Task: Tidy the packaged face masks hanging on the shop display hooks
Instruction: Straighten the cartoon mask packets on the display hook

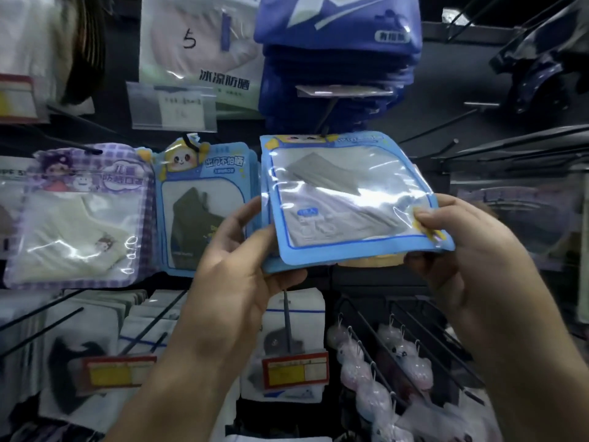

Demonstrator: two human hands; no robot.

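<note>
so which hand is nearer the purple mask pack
Left. The left hand is just right of the purple mask pack; the right hand is far beyond, on the blue packs.

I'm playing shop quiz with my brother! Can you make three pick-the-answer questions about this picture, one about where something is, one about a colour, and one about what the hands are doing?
1. Where does the purple checked packet hang?
A. To the left of the blue packets
B. On the far right of the rack
C. Under the red price tags

2. What colour is the border of the mask packet being held?
A. Red
B. Light blue
C. Green

3. What are the hands doing?
A. Both hang loose and hold nothing
B. Only one touches the packet
C. The left hand and the right hand both grip it

Answers: 1 A, it hangs left of the blue packet with the dark mask. 2 B, its edge is light blue around a clear window. 3 C, the left hand holds the bottom left corner, and the right thumb pinches the bottom right corner.
</note>
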